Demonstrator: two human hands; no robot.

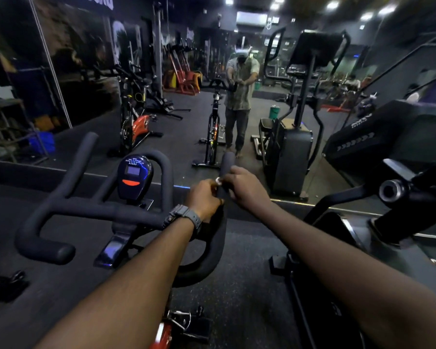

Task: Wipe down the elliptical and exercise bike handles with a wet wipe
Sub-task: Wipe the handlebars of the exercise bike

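Bike (136, 205) dead ahead, elliptical (400, 197) off to the right. Right bar (225, 172) of the bike rising up and away, long axis near upright, tip bare above both hands. Left hand (204, 199) curled round the bar on its left, right hand (244, 190) wrapped on from the right, level with it. Scrap of white, likely the wipe (219, 181), pinched between the two at the bar. Probably next: slide up along the axis toward the tip.

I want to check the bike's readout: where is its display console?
In the head view, the display console sits left of centre, inside the handlebar loop, left of both hands.
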